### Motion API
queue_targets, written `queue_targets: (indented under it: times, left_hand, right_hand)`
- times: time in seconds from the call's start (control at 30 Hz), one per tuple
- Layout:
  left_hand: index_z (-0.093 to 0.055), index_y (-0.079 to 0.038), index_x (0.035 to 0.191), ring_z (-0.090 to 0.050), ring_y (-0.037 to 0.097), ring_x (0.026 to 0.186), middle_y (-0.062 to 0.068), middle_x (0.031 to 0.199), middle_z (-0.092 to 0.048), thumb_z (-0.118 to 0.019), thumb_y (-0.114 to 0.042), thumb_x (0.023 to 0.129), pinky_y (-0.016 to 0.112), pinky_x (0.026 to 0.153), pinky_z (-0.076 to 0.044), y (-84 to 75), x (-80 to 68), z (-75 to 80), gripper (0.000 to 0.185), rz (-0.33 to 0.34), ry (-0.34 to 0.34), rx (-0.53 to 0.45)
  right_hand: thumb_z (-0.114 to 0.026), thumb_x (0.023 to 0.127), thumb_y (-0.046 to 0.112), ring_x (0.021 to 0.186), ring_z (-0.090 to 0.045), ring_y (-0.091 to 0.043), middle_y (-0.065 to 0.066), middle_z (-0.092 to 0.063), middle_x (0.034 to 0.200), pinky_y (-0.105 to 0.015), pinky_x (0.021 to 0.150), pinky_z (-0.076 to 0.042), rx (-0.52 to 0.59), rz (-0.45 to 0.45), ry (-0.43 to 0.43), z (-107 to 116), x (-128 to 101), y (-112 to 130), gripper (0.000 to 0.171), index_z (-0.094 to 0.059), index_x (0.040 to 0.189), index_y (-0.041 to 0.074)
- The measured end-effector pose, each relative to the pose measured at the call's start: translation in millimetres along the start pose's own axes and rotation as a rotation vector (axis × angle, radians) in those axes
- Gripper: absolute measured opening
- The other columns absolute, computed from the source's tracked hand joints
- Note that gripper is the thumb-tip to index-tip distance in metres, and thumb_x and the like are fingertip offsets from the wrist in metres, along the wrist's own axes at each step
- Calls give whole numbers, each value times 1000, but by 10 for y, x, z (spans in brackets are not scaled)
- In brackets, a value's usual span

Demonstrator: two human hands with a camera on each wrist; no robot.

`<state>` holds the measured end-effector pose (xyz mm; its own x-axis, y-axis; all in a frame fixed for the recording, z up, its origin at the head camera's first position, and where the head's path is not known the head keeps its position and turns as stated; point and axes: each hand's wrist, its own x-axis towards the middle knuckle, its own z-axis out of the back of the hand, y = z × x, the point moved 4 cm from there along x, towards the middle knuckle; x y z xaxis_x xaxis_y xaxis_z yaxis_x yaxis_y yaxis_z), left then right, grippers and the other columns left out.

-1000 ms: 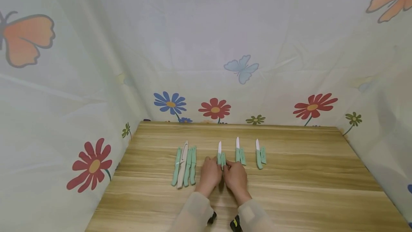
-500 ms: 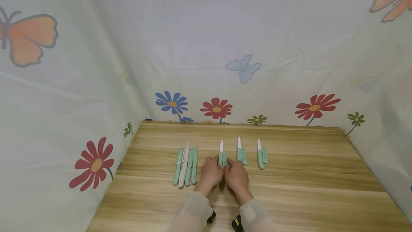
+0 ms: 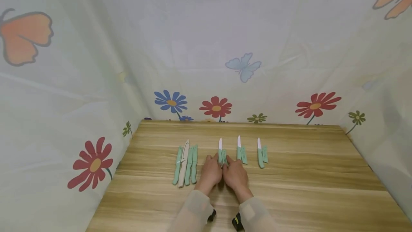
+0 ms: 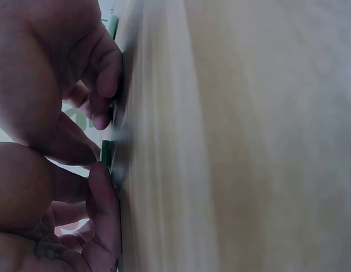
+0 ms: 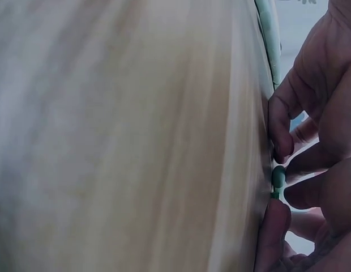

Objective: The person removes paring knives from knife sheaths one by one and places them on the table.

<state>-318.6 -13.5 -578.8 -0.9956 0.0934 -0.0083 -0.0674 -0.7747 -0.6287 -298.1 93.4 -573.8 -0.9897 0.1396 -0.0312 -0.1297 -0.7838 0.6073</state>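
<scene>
On the wooden table [image 3: 289, 185], a small knife [image 3: 220, 146] with a white blade and green handle lies next to its green sheath [image 3: 224, 156]. My left hand [image 3: 215, 160] pinches the near end of the knife handle [image 4: 106, 154] with curled fingers. My right hand [image 3: 227, 161] pinches the sheath's near end [image 5: 278, 177] between thumb and fingers [image 5: 284, 141]. The two hands sit side by side, touching. Their backs hide the lower halves of the knife and sheath.
Left of the hands lies a tight row of several sheathed knives [image 3: 185, 164], one beige. Two more bare knives [image 3: 239, 148] [image 3: 259, 153], each with a green sheath beside it, lie to the right. Flowered cloth walls [image 3: 215, 108] close in the table.
Both hands have stayed on the same knife and sheath. Only the view has shifted slightly.
</scene>
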Motion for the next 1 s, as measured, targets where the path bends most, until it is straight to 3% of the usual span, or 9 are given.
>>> queue_targets:
  times: [0.47,0.7,0.83,1.0]
  left_hand:
    - [-48,3,150,-54,24,85,22,115,-56,-54,-16,106,43,81,-55,-20,-2,25,48,-14,3,38]
    - [-46,5,151,-52,24,84,22,115,-56,-54,-16,106,43,81,-54,-33,-15,25,50,-17,5,22]
    - [-44,6,152,-59,30,94,25,124,-56,-53,-15,107,47,89,-55,-24,-18,20,51,-14,0,8]
    - [-40,8,153,-59,39,118,30,138,-51,-50,-14,107,52,105,-51,22,-66,2,52,-2,6,-42]
  right_hand:
    - [-54,104,33,77,-60,-33,-29,-60,121,-47,64,-50,-25,-8,30,20,5,27,52,-53,150,8]
    - [-54,105,34,89,-63,-35,-27,-61,126,-50,71,-53,-16,2,33,26,-10,5,57,-45,156,10]
    - [-54,105,34,87,-63,-35,-26,-61,124,-50,69,-52,0,19,33,49,-36,16,57,-44,157,10]
    - [-56,105,31,82,-60,-32,-26,-60,118,-46,65,-49,59,55,10,49,-119,12,57,-45,156,7]
